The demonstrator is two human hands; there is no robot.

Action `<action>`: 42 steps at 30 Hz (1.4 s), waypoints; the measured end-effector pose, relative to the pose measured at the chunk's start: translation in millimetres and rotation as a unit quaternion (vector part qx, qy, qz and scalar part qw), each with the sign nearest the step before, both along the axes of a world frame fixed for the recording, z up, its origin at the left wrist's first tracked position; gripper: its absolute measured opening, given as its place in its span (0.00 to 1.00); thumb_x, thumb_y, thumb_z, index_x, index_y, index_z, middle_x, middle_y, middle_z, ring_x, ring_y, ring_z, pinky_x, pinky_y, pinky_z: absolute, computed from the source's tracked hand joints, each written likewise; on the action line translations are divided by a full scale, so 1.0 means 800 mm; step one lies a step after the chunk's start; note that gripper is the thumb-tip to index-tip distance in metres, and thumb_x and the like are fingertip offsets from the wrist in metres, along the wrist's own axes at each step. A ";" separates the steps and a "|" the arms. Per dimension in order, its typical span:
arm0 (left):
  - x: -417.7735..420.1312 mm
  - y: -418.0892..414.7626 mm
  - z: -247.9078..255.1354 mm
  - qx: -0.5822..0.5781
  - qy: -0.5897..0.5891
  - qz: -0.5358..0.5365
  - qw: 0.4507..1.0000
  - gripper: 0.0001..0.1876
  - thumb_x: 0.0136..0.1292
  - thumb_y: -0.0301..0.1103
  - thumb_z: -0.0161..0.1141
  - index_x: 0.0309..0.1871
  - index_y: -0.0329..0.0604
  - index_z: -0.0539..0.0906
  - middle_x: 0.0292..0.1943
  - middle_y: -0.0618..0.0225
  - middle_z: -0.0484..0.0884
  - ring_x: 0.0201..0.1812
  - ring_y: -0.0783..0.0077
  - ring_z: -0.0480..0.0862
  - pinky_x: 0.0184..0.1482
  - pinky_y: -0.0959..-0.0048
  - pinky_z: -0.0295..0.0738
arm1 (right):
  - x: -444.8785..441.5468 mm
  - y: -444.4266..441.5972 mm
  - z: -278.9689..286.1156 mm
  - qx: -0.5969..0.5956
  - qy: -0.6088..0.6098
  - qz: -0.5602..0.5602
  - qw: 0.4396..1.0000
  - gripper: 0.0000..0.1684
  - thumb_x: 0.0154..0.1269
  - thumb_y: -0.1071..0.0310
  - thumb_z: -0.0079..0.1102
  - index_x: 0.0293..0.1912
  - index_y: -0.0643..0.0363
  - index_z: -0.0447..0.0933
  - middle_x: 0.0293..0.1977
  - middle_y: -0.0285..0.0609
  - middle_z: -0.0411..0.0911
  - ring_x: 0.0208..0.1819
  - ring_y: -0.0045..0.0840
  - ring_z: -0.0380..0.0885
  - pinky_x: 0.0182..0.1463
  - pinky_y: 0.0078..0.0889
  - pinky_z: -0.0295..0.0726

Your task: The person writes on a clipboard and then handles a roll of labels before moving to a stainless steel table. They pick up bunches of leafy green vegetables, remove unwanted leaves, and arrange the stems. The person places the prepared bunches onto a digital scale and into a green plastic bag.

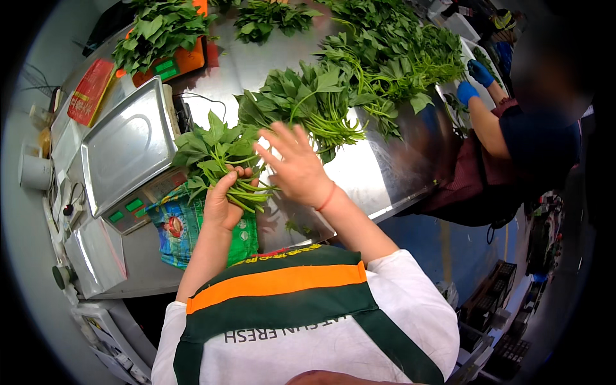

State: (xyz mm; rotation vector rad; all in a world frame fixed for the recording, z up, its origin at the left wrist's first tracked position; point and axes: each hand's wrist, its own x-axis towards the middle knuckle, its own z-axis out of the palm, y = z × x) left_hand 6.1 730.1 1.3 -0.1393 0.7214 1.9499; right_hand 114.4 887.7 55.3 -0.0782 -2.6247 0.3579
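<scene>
My left hand (pixel 226 197) is closed around the stems of a bunch of leafy greens (pixel 216 149), with the leaves pointing away from me. Beside it, my right hand (pixel 293 166) is raised with its fingers spread and nothing visible in it. Just past the right fingertips lies a second bunch of leafy greens (pixel 308 106), its cut stems turned towards me; I cannot tell whether the fingers touch it. Under my left wrist is a green and blue printed plastic bag (pixel 183 226), partly hidden by the arm.
A metal-topped scale (pixel 130 139) stands at left. Behind it an orange scale (pixel 180 62) bears more greens. A red and yellow packet (pixel 91 91) lies nearby. Greens heap (pixel 390 53) across the steel table (pixel 356 178). At right, a co-worker's blue-gloved hands (pixel 474 82) are over a white tray (pixel 486 96).
</scene>
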 end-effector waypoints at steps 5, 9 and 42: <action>0.002 -0.005 0.015 0.048 -0.020 0.002 0.999 0.09 0.61 0.26 0.53 0.45 0.44 0.73 0.40 0.69 0.77 0.50 0.67 0.76 0.49 0.62 0.76 | -0.010 0.014 -0.058 0.020 -0.118 0.016 0.993 0.20 0.49 0.68 0.58 0.45 0.53 0.73 0.38 0.38 0.75 0.48 0.31 0.72 0.64 0.52 0.57; -0.014 -0.018 0.022 0.108 -0.010 0.041 0.993 0.11 0.62 0.26 0.53 0.47 0.45 0.73 0.45 0.69 0.75 0.58 0.66 0.71 0.48 0.67 0.77 | 0.003 0.038 -0.080 -0.031 -0.046 -0.054 0.997 0.12 0.53 0.68 0.58 0.40 0.54 0.75 0.23 0.38 0.73 0.31 0.30 0.75 0.59 0.45 0.65; 0.020 -0.011 0.002 -0.031 0.106 0.067 0.992 0.16 0.62 0.29 0.57 0.51 0.35 0.70 0.31 0.70 0.73 0.33 0.75 0.74 0.48 0.65 0.72 | 0.020 0.032 -0.065 -0.531 -0.005 -0.216 0.819 0.15 0.62 0.69 0.50 0.47 0.66 0.72 0.26 0.43 0.76 0.27 0.22 0.75 0.32 0.24 0.74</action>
